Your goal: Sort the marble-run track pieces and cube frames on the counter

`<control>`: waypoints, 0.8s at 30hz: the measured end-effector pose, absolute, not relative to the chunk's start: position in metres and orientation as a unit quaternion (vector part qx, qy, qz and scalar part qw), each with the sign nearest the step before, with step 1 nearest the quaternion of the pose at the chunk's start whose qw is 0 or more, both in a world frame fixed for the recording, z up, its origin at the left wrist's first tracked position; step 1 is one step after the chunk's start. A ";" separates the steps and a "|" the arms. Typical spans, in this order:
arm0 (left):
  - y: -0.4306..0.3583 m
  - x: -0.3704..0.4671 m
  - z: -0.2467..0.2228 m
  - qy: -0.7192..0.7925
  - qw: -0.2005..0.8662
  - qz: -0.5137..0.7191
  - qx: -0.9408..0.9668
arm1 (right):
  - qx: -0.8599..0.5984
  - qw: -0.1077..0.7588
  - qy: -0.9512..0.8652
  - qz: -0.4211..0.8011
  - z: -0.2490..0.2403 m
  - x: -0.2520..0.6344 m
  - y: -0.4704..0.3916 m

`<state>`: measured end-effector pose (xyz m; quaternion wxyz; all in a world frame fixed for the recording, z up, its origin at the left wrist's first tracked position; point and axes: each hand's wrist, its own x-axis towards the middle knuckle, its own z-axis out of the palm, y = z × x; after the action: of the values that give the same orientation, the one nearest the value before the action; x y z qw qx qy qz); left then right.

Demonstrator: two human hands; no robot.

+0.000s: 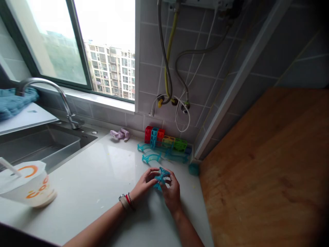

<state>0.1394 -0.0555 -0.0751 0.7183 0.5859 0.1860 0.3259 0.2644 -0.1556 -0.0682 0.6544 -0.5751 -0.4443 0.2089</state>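
Observation:
Between my two hands is a translucent blue plastic toy piece [161, 175], held just above the white counter. My left hand [146, 181] grips it from the left with thumb and fingers. From the right, the fingers of my right hand [172, 192] close around the same piece. Beyond my hands lie curved translucent blue track-like pieces [151, 158]. Behind those stands a row of coloured plastic blocks [154, 135] in red, blue, yellow and green. My fingers partly cover the held piece, so its full shape is hidden.
A drink cup with a straw [33, 185] stands at the left, near the sink [64, 151] and its tap [59, 90]. A crumpled purple wrapper [119, 134] lies by the wall. At the right rises a wooden board [257, 164]; a blue round piece [193, 168] sits beside it.

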 end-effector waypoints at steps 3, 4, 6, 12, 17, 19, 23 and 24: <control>-0.056 0.133 -0.070 0.184 0.705 0.313 0.609 | -0.586 0.646 -0.435 0.226 -0.070 0.267 -0.154; -0.056 0.132 -0.068 0.188 0.701 0.309 0.614 | -0.587 0.646 -0.428 0.234 -0.072 0.267 -0.153; -0.055 0.131 -0.064 0.194 0.712 0.293 0.608 | -0.573 0.659 -0.403 0.274 -0.074 0.266 -0.152; -0.053 0.130 -0.056 0.206 0.816 0.212 0.497 | -0.476 0.702 -0.308 0.431 -0.075 0.255 -0.148; -0.053 0.129 -0.057 0.211 0.834 0.206 0.466 | -0.459 0.729 -0.263 0.434 -0.071 0.254 -0.149; -0.053 0.130 -0.058 0.217 0.841 0.216 0.447 | -0.458 0.739 -0.233 0.436 -0.071 0.256 -0.147; -0.057 0.133 -0.058 0.218 0.852 0.221 0.421 | -0.418 0.746 -0.202 0.477 -0.074 0.258 -0.144; -0.059 0.133 -0.058 0.217 0.854 0.219 0.418 | -0.408 0.749 -0.193 0.485 -0.075 0.258 -0.143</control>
<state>0.1335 -0.0592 -0.0581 0.8544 0.4180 0.2169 0.2194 0.2582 -0.1431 -0.0748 0.7490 -0.4084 -0.1935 0.4846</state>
